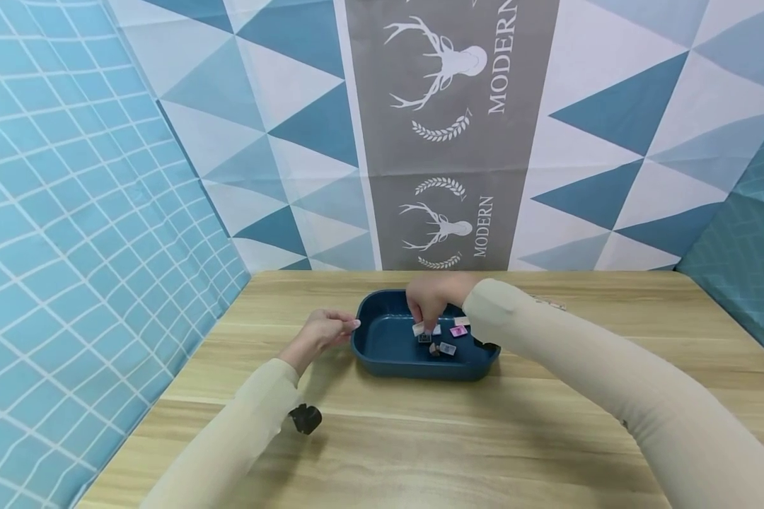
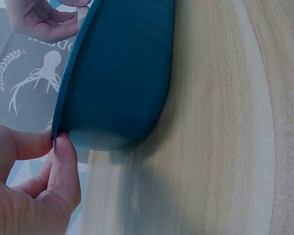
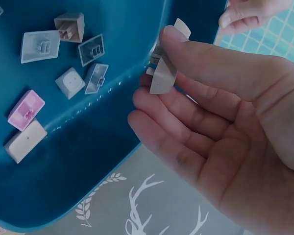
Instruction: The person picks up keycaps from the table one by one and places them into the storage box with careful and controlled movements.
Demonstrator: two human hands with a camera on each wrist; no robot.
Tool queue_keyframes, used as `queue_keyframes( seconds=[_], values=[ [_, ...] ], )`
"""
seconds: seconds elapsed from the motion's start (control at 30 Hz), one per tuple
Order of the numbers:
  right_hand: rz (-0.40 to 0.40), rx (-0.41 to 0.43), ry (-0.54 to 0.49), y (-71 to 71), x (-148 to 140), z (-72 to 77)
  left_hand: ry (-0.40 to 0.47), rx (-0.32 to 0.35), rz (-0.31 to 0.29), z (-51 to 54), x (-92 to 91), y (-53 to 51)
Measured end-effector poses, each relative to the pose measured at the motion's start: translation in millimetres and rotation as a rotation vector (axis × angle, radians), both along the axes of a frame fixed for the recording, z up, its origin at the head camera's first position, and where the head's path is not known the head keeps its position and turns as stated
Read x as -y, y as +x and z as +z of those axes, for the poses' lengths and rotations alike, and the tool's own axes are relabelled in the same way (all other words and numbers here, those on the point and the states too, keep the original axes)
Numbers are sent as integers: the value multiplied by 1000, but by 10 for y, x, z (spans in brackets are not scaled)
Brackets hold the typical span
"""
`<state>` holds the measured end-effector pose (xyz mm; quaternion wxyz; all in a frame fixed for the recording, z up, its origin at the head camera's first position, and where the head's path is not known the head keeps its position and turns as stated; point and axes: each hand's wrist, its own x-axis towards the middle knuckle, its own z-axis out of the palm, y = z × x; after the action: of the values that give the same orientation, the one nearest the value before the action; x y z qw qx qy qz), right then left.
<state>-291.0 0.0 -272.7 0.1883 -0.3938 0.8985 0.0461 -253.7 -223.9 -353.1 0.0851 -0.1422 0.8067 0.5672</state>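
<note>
A blue oblong tray (image 1: 395, 369) stands on the wooden table. At its left end my left hand (image 1: 325, 329) pinches the rim between thumb and fingertips, as the left wrist view shows. My right hand (image 3: 220, 107) is over the tray and holds a beige keycap (image 3: 165, 73) between thumb and fingers. Several loose keycaps lie on the tray floor: a pink one (image 3: 27, 110), a cream one (image 3: 25, 141) touching it, a small white one (image 3: 70, 82), a brownish one (image 3: 69, 27) and grey ones, some with their hollow undersides up. My right sleeve hides the tray's right end in the head view.
The wooden table (image 1: 420, 445) extends around the tray. Behind my right sleeve, small pale items (image 1: 550, 304) show partly on the table. A black device (image 1: 306, 418) sits at my left wrist. Patterned cloth (image 1: 305, 127) hangs behind the table, and blue checked cloth (image 1: 70, 212) at the left.
</note>
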Motion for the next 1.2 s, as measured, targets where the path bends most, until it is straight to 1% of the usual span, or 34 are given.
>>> queue_keyframes(
  seconds=[0.17, 0.33, 0.4, 0.5, 0.57, 0.8, 0.97, 1.13, 1.2],
  values=[
    [0, -2, -8, -11, -22, -14, -2, 1, 13, 2, -11, 2],
    [-1, -31, -10, -57, -121, -22, -1, 7, 13, 9, -10, 7],
    [-17, -24, -17, -74, -173, -20, 1, 7, 14, 11, -8, 6],
    [-67, -1, -32, -97, -265, -11, 0, 2, 9, 8, -6, 4],
    [-86, 3, -34, -110, -329, -5, -2, 0, 10, 5, -6, 1],
    [-113, -8, -67, -172, -544, -6, 3, -11, 8, -8, -8, 3],
    [-118, -20, -104, -198, -683, -4, -7, -8, 1, -21, -3, 3],
    [-133, -3, -184, -202, -839, 12, -18, 2, 6, -13, -7, 12],
    [-125, -9, -217, -212, -899, 12, -17, 4, 13, -5, -9, 12]
  ],
)
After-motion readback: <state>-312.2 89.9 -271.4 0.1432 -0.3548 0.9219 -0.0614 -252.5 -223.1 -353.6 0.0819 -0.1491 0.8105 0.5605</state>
